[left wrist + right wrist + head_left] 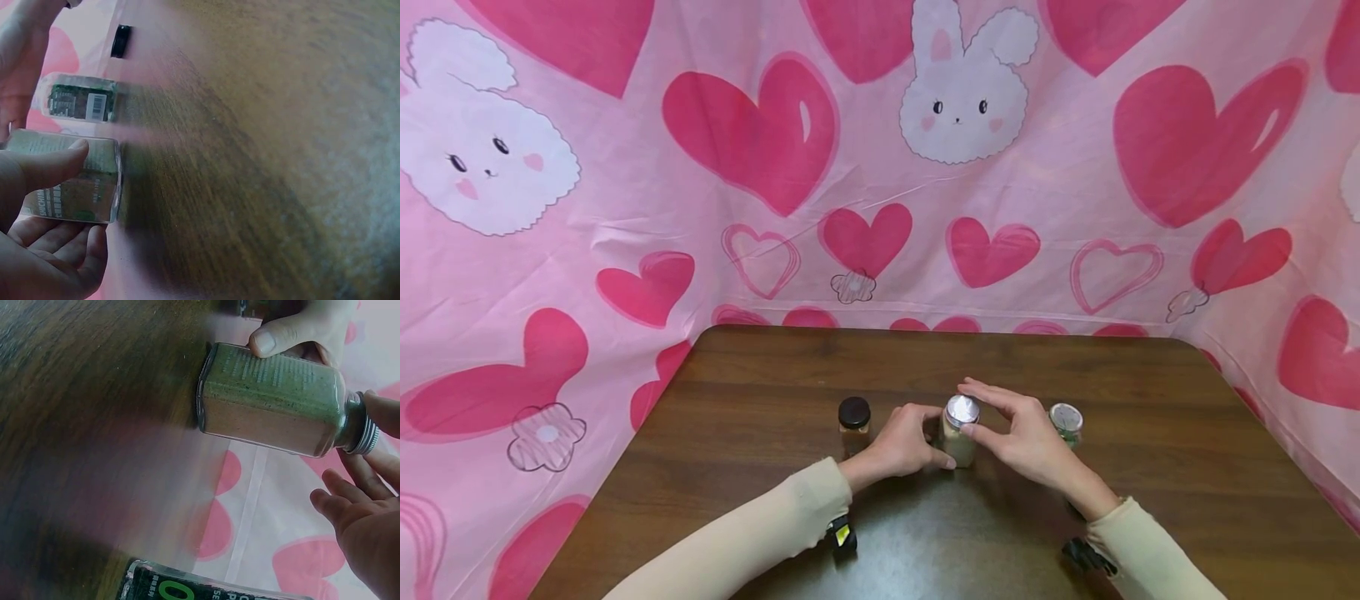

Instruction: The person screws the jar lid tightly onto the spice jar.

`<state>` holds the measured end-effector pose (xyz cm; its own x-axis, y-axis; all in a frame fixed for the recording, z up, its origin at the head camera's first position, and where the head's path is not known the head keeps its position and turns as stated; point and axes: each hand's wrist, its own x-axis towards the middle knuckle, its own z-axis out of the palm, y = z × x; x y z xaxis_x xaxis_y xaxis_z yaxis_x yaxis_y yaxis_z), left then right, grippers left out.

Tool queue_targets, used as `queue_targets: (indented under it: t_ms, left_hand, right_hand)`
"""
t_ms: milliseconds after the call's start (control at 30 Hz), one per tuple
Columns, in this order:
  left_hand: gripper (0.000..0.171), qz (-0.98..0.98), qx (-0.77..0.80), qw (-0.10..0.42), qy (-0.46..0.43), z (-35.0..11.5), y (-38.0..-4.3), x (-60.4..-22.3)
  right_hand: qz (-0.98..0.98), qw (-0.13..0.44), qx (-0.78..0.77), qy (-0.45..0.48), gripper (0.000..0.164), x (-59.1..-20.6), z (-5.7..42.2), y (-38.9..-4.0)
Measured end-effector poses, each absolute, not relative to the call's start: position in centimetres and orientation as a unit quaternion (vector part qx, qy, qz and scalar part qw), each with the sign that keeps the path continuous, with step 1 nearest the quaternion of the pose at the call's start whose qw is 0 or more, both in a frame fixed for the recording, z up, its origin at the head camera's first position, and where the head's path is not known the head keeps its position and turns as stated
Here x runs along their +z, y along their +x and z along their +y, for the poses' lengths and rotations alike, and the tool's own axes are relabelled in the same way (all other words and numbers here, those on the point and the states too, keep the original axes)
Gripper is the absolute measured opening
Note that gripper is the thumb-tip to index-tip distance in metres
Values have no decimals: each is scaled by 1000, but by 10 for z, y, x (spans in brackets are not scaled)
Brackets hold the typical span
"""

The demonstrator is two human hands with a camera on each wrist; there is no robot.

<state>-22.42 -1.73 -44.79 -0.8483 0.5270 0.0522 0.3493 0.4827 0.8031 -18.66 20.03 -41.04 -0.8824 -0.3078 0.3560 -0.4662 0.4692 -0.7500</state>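
A square glass spice jar [958, 442] stands upright on the table between my hands. My left hand [904, 443] grips its body from the left, thumb across the front face. With thumb and fingers, my right hand [1026, 433] holds the silver ribbed lid [362, 425], which sits on the jar's neck. In the right wrist view the jar's contents look greenish above and brownish below. Printed text shows on its side in the left wrist view, where my left thumb and fingers [94, 256] lie on opposite faces.
A black-lidded jar [854, 417] with brown contents stands left of my left hand. Behind my right hand is a silver-topped jar [1066, 421] with green contents. A small black cap [122, 41] lies on the wooden table [760, 400]. Pink heart-print cloth [880, 183] hangs around it.
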Motion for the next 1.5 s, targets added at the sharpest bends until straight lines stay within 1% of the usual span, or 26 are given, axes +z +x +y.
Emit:
queue_targets:
  t_ms: [400,700,900,1033,1300,1500]
  left_hand:
    - [58,854,445,102,251,-18,-222,-449]
    - [57,852,446,102,253,-18,-222,-449]
    - [56,854,443,91,256,-17,-223,-449]
    - [56,854,445,88,255,-17,-223,-448]
    - [57,852,446,100,254,-18,-223,-448]
    - [58,851,446,107,256,-19,-224,-446]
  right_hand:
    - [-869,124,425,220,52,-412,195,-186]
    - [-877,141,407,211,52,-412,194,-185]
    - [-878,146,399,224,56,-413,193,-187]
    - [-870,126,412,239,60,-414,196,-187]
    - [-832,48,484,265,60,-414,204,-190]
    - [-823,31,496,275,59,-414,206,-192]
